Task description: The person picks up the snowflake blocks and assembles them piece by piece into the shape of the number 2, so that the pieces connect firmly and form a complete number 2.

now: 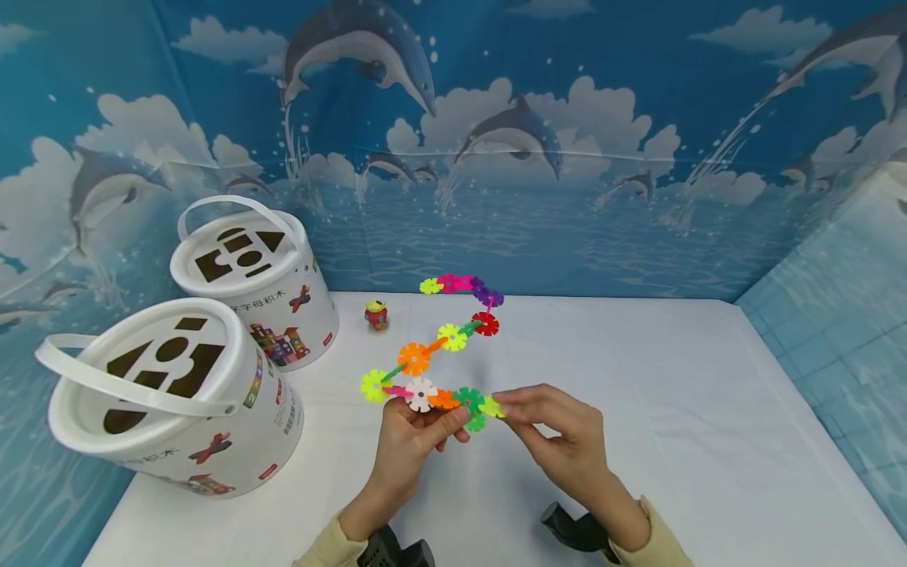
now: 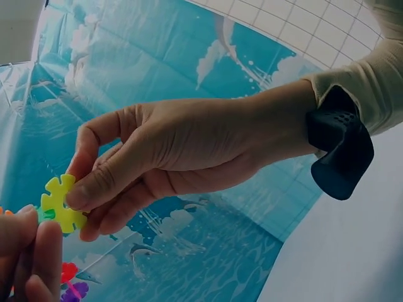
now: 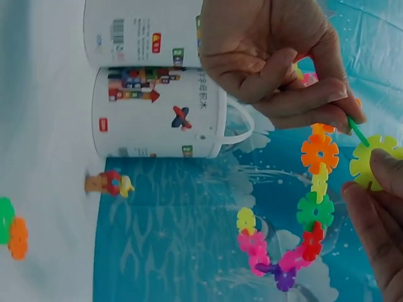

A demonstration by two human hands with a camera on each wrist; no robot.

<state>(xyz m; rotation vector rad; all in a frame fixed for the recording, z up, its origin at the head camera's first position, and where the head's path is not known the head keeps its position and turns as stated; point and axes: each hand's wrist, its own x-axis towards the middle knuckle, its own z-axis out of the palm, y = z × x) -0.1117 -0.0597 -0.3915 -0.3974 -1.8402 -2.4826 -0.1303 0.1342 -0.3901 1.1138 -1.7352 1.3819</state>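
Observation:
A winding chain of bright notched plastic flower discs, among them an orange disc (image 1: 414,358) and a white disc (image 1: 421,394), is held above the white table. My left hand (image 1: 407,441) pinches the near end of this chain by a green disc (image 1: 468,398), thumb on top. From the right, my right hand (image 1: 560,433) pinches a yellow disc (image 2: 58,204) between thumb and fingers. In the right wrist view the green disc, seen edge-on, meets the rim of the yellow one. The chain's far end curls back past red and purple discs to a yellow disc (image 1: 431,286).
Two white lidded buckets (image 1: 286,425) with handles and cut-out shapes stand at the left. A small red and yellow figurine (image 1: 377,315) stands near the table's back edge. Behind hangs a blue dolphin-print cloth (image 1: 496,220). Loose-looking orange (image 3: 19,238) and green discs show low in the right wrist view.

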